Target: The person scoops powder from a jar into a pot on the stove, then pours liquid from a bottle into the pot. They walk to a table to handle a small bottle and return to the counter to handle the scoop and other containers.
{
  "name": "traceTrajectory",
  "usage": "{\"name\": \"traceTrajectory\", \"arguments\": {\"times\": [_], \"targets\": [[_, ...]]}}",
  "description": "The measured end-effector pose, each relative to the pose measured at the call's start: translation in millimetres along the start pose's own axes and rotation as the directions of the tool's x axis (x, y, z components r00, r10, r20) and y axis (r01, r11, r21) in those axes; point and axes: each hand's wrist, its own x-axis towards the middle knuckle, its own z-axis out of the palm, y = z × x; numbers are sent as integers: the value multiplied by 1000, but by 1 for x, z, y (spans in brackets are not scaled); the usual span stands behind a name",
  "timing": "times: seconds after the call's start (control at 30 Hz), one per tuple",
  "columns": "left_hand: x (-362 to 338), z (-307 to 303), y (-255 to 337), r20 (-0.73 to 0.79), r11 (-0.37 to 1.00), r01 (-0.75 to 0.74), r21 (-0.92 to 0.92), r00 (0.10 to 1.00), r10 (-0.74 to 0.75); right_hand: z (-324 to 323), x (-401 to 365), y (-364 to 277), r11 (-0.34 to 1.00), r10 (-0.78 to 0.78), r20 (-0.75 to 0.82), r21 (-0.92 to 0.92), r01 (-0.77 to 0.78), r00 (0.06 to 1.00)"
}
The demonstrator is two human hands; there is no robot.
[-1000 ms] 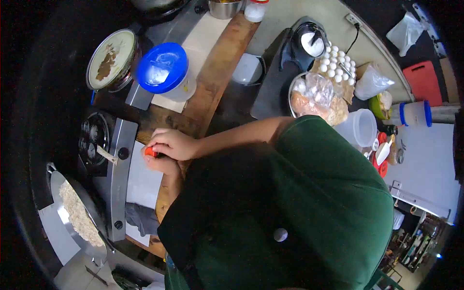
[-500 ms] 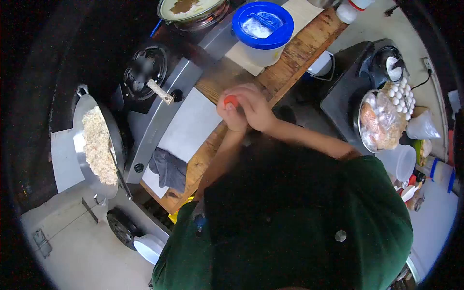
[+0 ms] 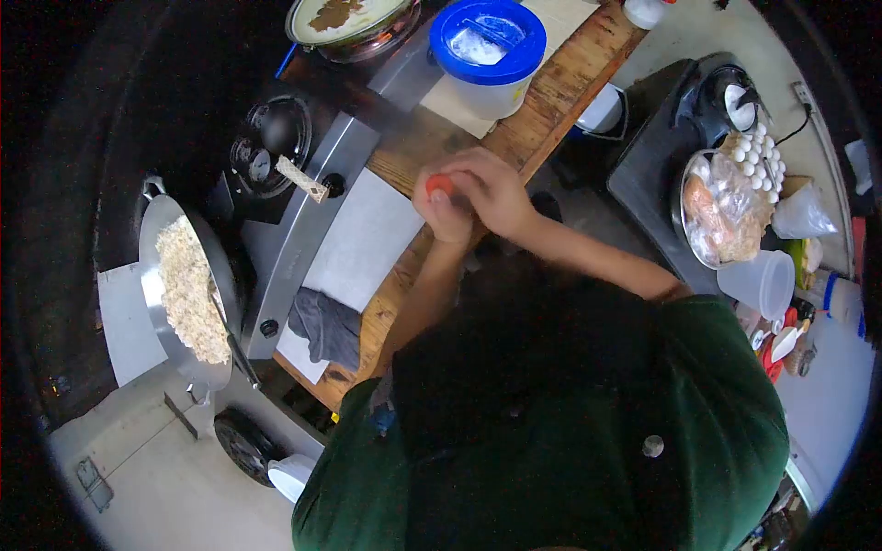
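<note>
My left hand (image 3: 449,219) is closed around a small round red thing (image 3: 438,183), with the thumb lying against it. Curled over the top and side of it is my right hand (image 3: 501,191), its fingers bent and touching the left hand. Most of the red thing is hidden, so its kind does not show. Both hands are held together above the wooden counter edge (image 3: 531,151). A white sheet (image 3: 354,243) lies just left of them, and a tub with a blue lid (image 3: 487,41) stands beyond.
At left, a wok (image 3: 156,275) holds rice-like food with a utensil in it. A pan (image 3: 303,37) sits at the back, near a burner (image 3: 262,165). A grey cloth (image 3: 326,329) lies at the counter's near end. Eggs (image 3: 758,156) and a bagged bowl (image 3: 721,220) are at right.
The view has shifted slightly, so the tub and eggs appear higher and further left, the wok slightly lower. Both hands stay together around the red thing, with the fingers changed a little.
</note>
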Motion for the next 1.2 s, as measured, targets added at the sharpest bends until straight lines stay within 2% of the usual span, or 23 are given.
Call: {"name": "traceTrajectory", "arguments": {"times": [0.03, 0.1, 0.13, 0.2, 0.23, 0.3, 0.33, 0.4, 0.53, 0.6, 0.63, 0.7, 0.83, 0.9, 0.93, 1.0, 1.03, 1.1, 1.13, 1.2], "targets": [[-2, -5, -8, -2, 1000, -4, -1, 1000, 4, -7, 3, -4, 1000, -4, 1, 0, 4, 1000], [-8, -19, -31, -6, 990, 7, 139, 1000, -6, -24, 8, -8, 994, 12, 178, -113, 9, 984], [-6, -15, -22, -8, 990, 6, 141, 1000, -5, -29, 12, -13, 994, 10, 179, -110, 10, 984], [-3, -6, -7, -42, 978, -43, 203, 998, 53, -40, 23, -23, 952, -85, 310, -256, 169, 947], [-3, -7, -10, -44, 978, -45, 204, 998, 55, -44, 30, -25, 952, -86, 311, -255, 171, 946], [-4, -10, -15, -33, 975, -71, 210, 996, 80, -48, 45, -23, 966, -8, 455, -225, 124, 890], [-4, -10, -16, -36, 975, -71, 211, 996, 81, -49, 53, -22, 967, -10, 458, -224, 126, 889], [-4, -10, -19, -67, 988, 48, 146, 997, -39, -47, 67, -19, 961, 99, 618, -264, 87, 780], [-5, -12, -22, -85, 989, 61, 131, 995, -50, -44, 77, -20, 972, 81, 663, -219, 89, 744], [-5, -14, -23, -47, 984, -36, 172, 998, 45, -44, 79, -25, 972, 132, 673, -232, 38, 728], [-7, -13, -25, -55, 984, -34, 173, 998, 44, -43, 76, -25, 972, 131, 678, -231, 40, 723], [-6, -9, -26, -113, 994, -23, 111, 993, 36, -41, 75, -24, 968, 115, 636, -245, 58, 763], [-6, -12, -23, -62, 985, -47, 168, 996, 58, -41, 72, -22, 978, 52, 631, -188, 88, 774], [-5, -12, -23, -65, 985, -55, 165, 996, 66, -43, 71, -29, 958, 179, 602, -286, 1, 778], [-4, -12, -22, -64, 985, -57, 165, 996, 69, -42, 71, -30, 958, 176, 602, -285, 3, 779], [-3, -12, -20, -55, 975, -90, 204, 993, 103, -42, 71, -32, 970, 210, 583, -224, -93, 784], [-3, -13, -21, -53, 974, -93, 205, 993, 106, -42, 70, -33, 971, 207, 582, -222, -91, 787], [-4, -12, -23, -45, 989, -65, 132, 996, 72, -41, 68, -29, 963, 267, 581, -184, -196, 769], [-4, -12, -23, -43, 989, -68, 132, 996, 75, -41, 67, -23, 964, 265, 579, -184, -193, 771], [-5, -14, -23, -5, 994, -58, 97, 998, 59, -39, 64, -7, 934, 321, 615, -78, -350, 721]]}}
